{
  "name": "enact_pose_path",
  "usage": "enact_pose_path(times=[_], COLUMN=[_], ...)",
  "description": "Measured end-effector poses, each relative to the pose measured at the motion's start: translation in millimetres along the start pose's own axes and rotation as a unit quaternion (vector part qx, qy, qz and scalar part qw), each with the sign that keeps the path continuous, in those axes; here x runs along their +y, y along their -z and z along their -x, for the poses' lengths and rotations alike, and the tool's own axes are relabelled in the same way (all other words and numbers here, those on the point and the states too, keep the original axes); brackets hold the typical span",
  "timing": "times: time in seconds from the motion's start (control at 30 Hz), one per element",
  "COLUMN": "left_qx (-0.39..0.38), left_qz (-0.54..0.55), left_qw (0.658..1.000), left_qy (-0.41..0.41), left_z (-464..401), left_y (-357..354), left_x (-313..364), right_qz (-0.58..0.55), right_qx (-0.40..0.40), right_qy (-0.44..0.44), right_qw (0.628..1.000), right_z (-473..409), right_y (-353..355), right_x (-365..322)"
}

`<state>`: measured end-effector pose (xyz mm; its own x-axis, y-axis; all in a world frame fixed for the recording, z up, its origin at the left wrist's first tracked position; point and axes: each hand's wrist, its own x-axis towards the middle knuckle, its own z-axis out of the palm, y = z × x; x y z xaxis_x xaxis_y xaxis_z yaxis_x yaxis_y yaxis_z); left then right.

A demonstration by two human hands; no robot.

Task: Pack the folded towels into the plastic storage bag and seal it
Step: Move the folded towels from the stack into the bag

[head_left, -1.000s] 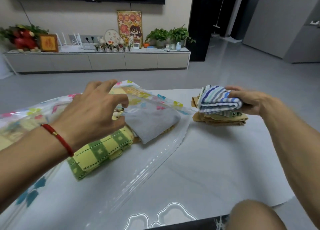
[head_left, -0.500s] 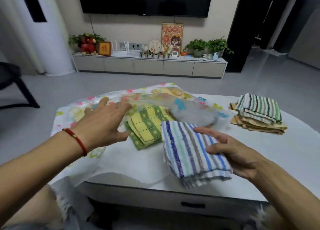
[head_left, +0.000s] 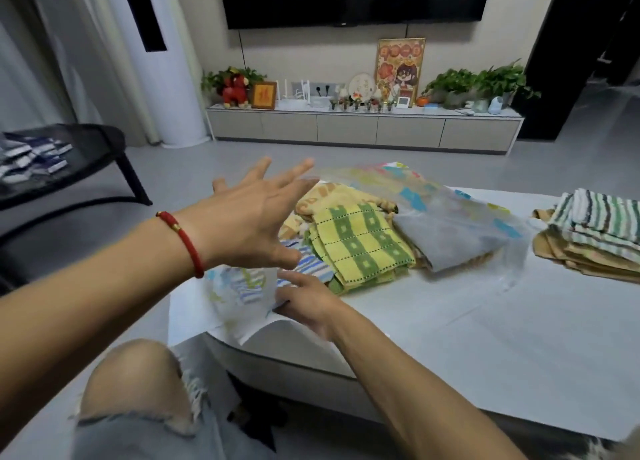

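The clear plastic storage bag, printed with coloured shapes, lies on the white table with its mouth toward me. Inside lie a yellow-green checked towel, a grey towel and an orange one. A blue striped towel sits at the bag's left mouth, partly under the plastic. My right hand grips its near edge. My left hand hovers just above, fingers spread, fingertips by the bag's upper sheet. A stack with a green striped towel on tan towels waits at right.
My bare knee is at the table's near left corner. A black low stand with small packets is on the floor at left. A TV cabinet runs along the far wall. Bare tabletop lies in front of the bag.
My right hand took the blue striped towel off the right stack, carried it left and pushed it into the bag's mouth. My left hand opened and lifted above the bag.
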<state>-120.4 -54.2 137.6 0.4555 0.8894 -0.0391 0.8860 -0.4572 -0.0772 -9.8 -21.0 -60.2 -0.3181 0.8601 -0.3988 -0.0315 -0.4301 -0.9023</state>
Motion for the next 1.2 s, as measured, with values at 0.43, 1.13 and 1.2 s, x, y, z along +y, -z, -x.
enact_pose_path(times=[0.43,1.13,1.2], left_qx=[0.036,0.102,0.092], left_qz=[-0.003,-0.128,-0.126], left_qw=[0.999,0.977,0.977], left_qy=[-0.038,-0.136,-0.144], left_z=[2,-104,-119], left_y=[-18,-36,-37], left_x=[-3,123,134], right_qz=[0.485,0.413,0.428], right_qx=[0.055,0.302,0.443], right_qy=[0.186,0.105,0.1], right_qw=[0.853,0.853,0.782], right_z=[13,191,196], right_y=[51,324,374], right_x=[-8,-32,-33])
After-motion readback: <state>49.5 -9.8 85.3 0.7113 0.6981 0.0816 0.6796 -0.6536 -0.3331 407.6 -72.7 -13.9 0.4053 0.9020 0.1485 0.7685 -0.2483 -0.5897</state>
